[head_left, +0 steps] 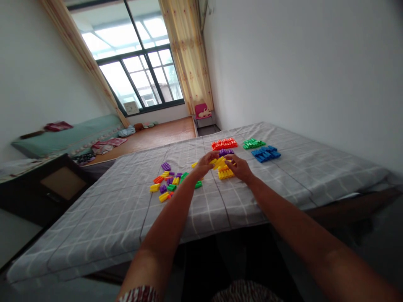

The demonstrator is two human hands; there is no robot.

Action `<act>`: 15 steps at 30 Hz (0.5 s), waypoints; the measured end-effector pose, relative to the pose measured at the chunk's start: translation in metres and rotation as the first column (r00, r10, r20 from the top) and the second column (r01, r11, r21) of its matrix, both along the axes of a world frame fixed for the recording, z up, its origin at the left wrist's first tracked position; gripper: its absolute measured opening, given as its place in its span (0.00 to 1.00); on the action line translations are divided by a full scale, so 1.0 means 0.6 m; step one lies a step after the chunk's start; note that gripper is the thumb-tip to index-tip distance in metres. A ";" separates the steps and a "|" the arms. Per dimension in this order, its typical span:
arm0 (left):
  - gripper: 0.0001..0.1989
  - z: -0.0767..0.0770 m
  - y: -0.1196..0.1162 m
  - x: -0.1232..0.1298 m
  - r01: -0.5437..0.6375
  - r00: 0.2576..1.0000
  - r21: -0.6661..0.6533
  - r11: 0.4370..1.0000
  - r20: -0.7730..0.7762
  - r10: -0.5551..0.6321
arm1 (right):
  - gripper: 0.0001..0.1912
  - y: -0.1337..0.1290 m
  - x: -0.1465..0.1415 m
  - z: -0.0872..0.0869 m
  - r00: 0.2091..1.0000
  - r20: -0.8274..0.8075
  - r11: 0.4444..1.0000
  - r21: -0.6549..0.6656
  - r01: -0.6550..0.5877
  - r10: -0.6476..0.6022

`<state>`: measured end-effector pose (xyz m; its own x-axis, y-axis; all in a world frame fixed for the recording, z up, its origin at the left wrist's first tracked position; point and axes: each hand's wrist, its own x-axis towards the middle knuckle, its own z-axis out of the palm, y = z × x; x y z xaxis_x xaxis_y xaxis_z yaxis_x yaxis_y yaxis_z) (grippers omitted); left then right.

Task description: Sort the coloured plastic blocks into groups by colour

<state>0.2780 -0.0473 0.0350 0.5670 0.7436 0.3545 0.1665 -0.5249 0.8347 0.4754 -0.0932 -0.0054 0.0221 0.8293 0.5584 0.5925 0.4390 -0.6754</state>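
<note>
Between my two hands is a yellow plastic block piece (219, 163), just above a group of yellow block pieces (225, 173) on the cloth. My left hand (204, 164) is closed on its left side, the fingertips pinching it. My right hand (239, 167) curls around the right side, thumb and fingers closed on the yellow piece. Right behind the hands lie purple pieces (226, 152), partly hidden. A loose mix of coloured pieces (170, 181) is spread left of my left forearm, which covers some of them.
Red pieces (224, 144), green pieces (253, 144) and blue pieces (266, 154) lie in separate groups farther back. A grey checked cloth (119, 209) covers the bed-like surface. A dark cabinet (34, 188) stands at left, a pink chair (201, 110) by the window.
</note>
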 end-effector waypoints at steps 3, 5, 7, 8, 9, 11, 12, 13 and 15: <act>0.23 -0.020 0.004 0.014 -0.032 0.998 0.055 0.998 -0.049 0.034 | 0.15 0.003 0.002 -0.005 0.999 -0.028 0.999 0.032 -0.035 0.036; 0.17 -0.029 0.008 0.014 -0.065 0.992 0.085 0.994 -0.105 0.074 | 0.15 0.005 0.004 -0.007 0.999 -0.041 0.998 0.052 -0.026 0.028; 0.15 -0.034 0.011 0.011 -0.098 0.981 0.105 0.990 -0.159 0.114 | 0.15 0.007 0.005 -0.006 1.000 -0.028 0.998 0.060 -0.005 0.007; 0.15 -0.034 0.012 0.009 -0.118 0.974 0.118 0.986 -0.181 0.138 | 0.15 0.007 0.006 -0.005 1.000 -0.019 0.998 0.060 0.012 -0.011; 0.15 -0.034 0.012 0.008 -0.140 0.964 0.138 0.980 -0.206 0.167 | 0.16 0.008 0.008 -0.004 0.999 -0.018 0.998 0.056 0.036 -0.035; 0.14 -0.031 0.013 0.005 -0.190 0.935 0.188 0.964 -0.264 0.236 | 0.18 0.010 0.015 -0.002 0.992 -0.049 0.993 0.037 0.114 -0.112; 0.14 -0.029 0.014 0.003 -0.215 0.919 0.209 0.954 -0.286 0.270 | 0.19 0.011 0.021 -0.002 0.983 -0.079 0.986 0.027 0.167 -0.164; 0.14 -0.027 0.014 0.001 -0.239 0.907 0.222 0.945 -0.297 0.299 | 0.21 0.014 0.028 -0.002 0.970 -0.109 0.975 0.020 0.221 -0.217; 0.15 -0.024 0.013 -0.002 -0.267 0.902 0.204 0.942 -0.292 0.319 | 0.23 0.020 0.043 -0.005 0.940 -0.143 0.949 0.011 0.314 -0.310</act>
